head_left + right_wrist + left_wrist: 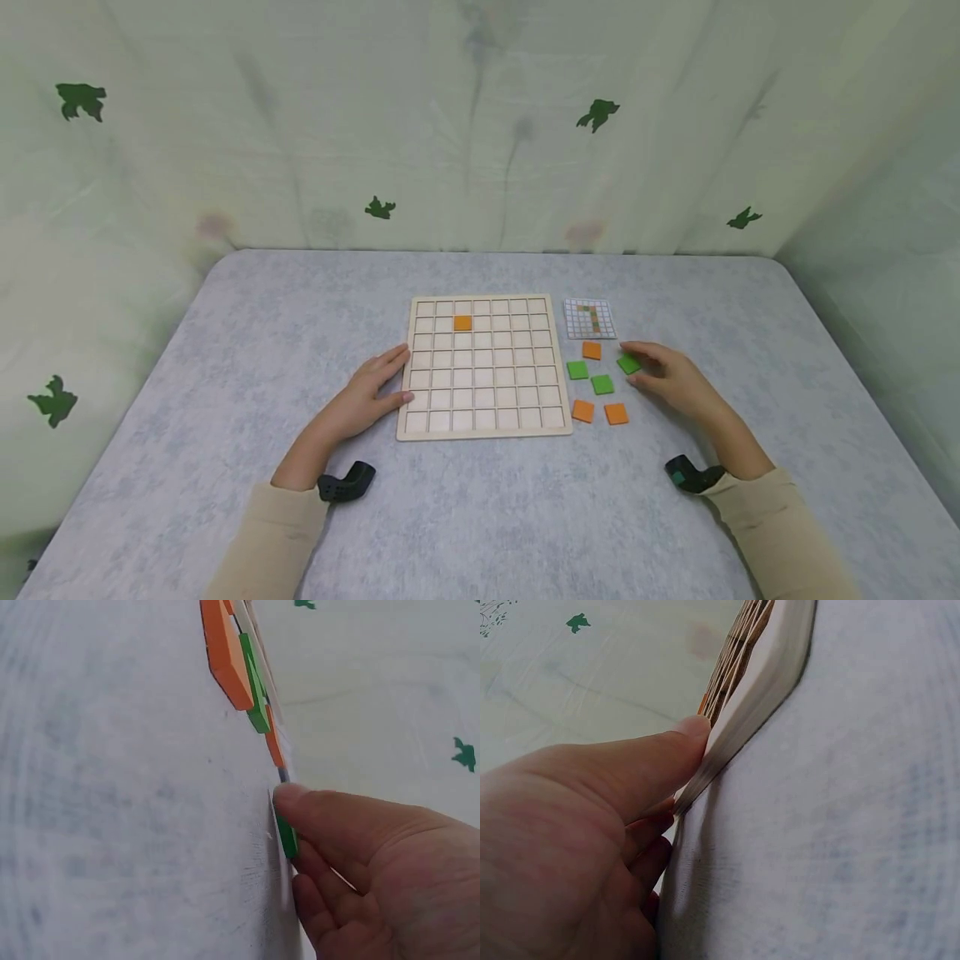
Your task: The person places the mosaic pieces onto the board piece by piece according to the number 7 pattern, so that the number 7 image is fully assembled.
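A wooden grid board [483, 439] lies on the table with one orange tile [462, 322] set in a cell of its second row. My left hand [367, 396] rests at the board's left side, fingertips and thumb touching the frame. In the left wrist view the thumb [664, 754] lies against the board's edge [769, 682]. To the right of the board, my right hand [675, 382] pinches a green tile [628, 363] between thumb and fingers, close to the tabletop. The right wrist view shows the thumb against this green tile [286, 834]; the fingers behind it are partly hidden.
Two more green tiles, one left [577, 370] and one lower [602, 384], lie between board and right hand. Three orange tiles lie around them, one [592, 351] below the pattern card [590, 319] and two nearer me [582, 411]. A printed curtain [480, 125] hangs behind the table.
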`<move>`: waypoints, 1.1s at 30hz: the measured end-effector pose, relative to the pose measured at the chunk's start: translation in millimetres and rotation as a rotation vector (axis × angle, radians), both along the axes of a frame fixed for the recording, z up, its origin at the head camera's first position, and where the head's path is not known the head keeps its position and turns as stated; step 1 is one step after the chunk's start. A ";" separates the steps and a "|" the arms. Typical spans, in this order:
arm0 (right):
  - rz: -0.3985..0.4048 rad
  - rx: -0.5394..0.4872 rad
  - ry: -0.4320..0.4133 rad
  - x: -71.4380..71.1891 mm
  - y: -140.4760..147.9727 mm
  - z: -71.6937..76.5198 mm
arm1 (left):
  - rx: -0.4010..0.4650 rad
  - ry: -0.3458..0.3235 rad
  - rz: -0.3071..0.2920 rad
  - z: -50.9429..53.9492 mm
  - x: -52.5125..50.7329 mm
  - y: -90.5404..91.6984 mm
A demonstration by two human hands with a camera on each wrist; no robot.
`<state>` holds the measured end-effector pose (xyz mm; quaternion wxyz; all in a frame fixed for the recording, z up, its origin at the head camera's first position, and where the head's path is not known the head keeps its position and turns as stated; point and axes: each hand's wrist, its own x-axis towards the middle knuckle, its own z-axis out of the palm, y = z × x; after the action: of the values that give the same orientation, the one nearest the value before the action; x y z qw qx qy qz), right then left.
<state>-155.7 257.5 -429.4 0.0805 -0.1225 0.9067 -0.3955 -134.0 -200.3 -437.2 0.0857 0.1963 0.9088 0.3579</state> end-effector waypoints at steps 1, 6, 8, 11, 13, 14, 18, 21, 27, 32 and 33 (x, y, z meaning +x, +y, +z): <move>0.002 0.009 0.001 0.2 0.7 -0.7 | -0.003 0.001 -0.001 -0.2 -0.1 -0.2; -0.003 0.061 0.041 1.4 0.9 -1.1 | -0.002 0.005 0.001 -0.2 -0.1 -0.6; -0.008 0.087 0.052 1.4 0.2 0.1 | 0.001 0.007 0.003 0.0 0.1 -0.5; -0.010 0.107 0.054 0.7 -1.5 3.1 | 0.002 0.005 0.004 -0.1 0.3 -0.7; 0.001 0.104 0.061 -0.5 -3.7 6.2 | 0.001 0.004 0.003 -0.3 0.3 -0.6; 0.007 0.097 0.074 -1.4 -5.7 8.1 | 0.000 0.003 0.002 -0.3 0.2 -0.5; 0.028 0.045 0.155 -5.7 -18.6 18.2 | 0.002 0.005 0.000 -0.1 0.1 -0.1; 0.051 -0.026 0.212 -9.9 -33.9 28.3 | 0.002 0.004 0.000 -0.3 0.0 0.1; 0.123 -0.163 0.279 -26.6 -74.1 47.8 | 0.007 0.001 0.004 -0.5 -0.8 0.4; 0.172 -0.224 0.294 -44.0 -111.6 53.2 | 0.012 0.001 0.003 0.3 -0.4 0.5; 0.180 -0.232 0.291 -47.4 -119.0 53.1 | 0.012 0.002 0.004 0.3 -0.5 0.5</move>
<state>-203.1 138.5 -376.3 -0.0313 -0.2672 0.8426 -0.4665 -134.5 -199.7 -436.9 0.0829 0.1953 0.9072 0.3632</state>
